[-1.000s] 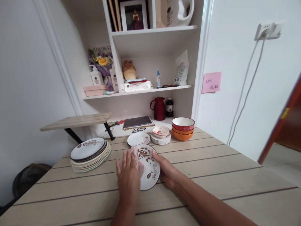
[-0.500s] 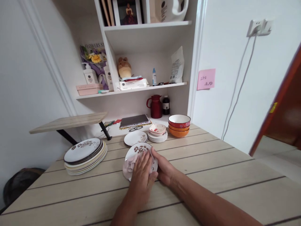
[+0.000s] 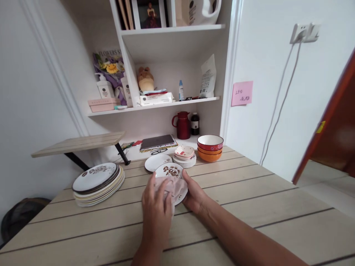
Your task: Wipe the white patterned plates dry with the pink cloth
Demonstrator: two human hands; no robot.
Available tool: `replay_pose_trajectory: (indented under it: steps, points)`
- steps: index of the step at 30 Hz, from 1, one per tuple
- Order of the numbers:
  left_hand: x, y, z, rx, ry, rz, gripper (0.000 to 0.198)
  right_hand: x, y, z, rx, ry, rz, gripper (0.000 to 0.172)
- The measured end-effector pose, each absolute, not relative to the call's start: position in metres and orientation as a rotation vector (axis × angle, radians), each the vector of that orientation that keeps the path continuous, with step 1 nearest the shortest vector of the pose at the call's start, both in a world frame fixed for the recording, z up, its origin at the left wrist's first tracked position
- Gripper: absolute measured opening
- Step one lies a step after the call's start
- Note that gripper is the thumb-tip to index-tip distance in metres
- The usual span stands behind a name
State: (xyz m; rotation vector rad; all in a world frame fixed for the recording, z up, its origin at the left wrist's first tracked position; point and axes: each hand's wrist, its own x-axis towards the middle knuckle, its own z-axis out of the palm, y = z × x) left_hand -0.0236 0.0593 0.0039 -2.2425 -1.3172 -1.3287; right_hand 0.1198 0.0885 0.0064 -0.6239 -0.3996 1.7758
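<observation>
A white plate with a brown flower pattern [image 3: 172, 169] is held above the table, its far side raised. My right hand [image 3: 195, 195] grips its right edge, the thumb over the rim. My left hand [image 3: 159, 203] holds a pale pink cloth [image 3: 173, 184] against the plate's face, fingers bent over the cloth at the left edge. The cloth covers the middle of the plate. Just behind lies another flowered white plate [image 3: 155, 162], beside a stack of small white plates [image 3: 186, 161] with small square dishes [image 3: 184, 151] on top.
On the wooden table [image 3: 249, 207], a tall stack of plates [image 3: 98, 183] stands left, under a small raised shelf [image 3: 80, 143]. Stacked bowls [image 3: 210, 153] stand at the back right. Behind are a laptop [image 3: 158, 142], glasses [image 3: 159, 151] and a red jug [image 3: 183, 125].
My left hand has shifted left to the plate's left edge, its fingers now more bent. The cloth has moved right across the plate, and the plate has turned slightly in my right hand.
</observation>
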Motion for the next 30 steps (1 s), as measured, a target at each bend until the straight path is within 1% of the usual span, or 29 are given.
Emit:
replay_pose_trajectory:
  steps: [3,7,9,13,16,21,26,30]
  points:
    - [-0.022,0.058,0.002,-2.097,-1.501,-1.257,0.034,0.120,0.090,0.008,-0.694,-0.332,1.705,0.053]
    - [-0.020,0.064,-0.012,-2.171,-1.579,-1.021,0.039,0.117,0.088,0.012,-0.711,-0.340,1.664,0.050]
    - [-0.020,0.069,-0.022,-2.234,-1.580,-0.979,0.042,0.114,0.085,0.012,-0.695,-0.408,1.656,0.050]
    - [-0.021,0.077,-0.035,-2.304,-1.596,-1.148,0.049,0.107,0.077,0.011,-0.641,-0.584,1.667,0.051]
    - [-0.020,0.076,-0.036,-2.278,-1.547,-1.289,0.052,0.102,0.071,0.010,-0.568,-0.682,1.716,0.053]
    - [-0.018,0.070,-0.023,-2.259,-1.374,-1.323,0.064,0.094,0.062,0.011,-0.534,-0.749,1.823,0.055]
    - [-0.023,0.072,-0.010,-2.500,-1.221,-1.252,0.049,0.096,0.067,0.009,-0.521,-0.629,1.874,0.057]
    - [-0.022,0.067,-0.005,-2.740,-1.075,-1.106,0.041,0.112,0.078,0.012,-0.517,-0.470,1.865,0.059]
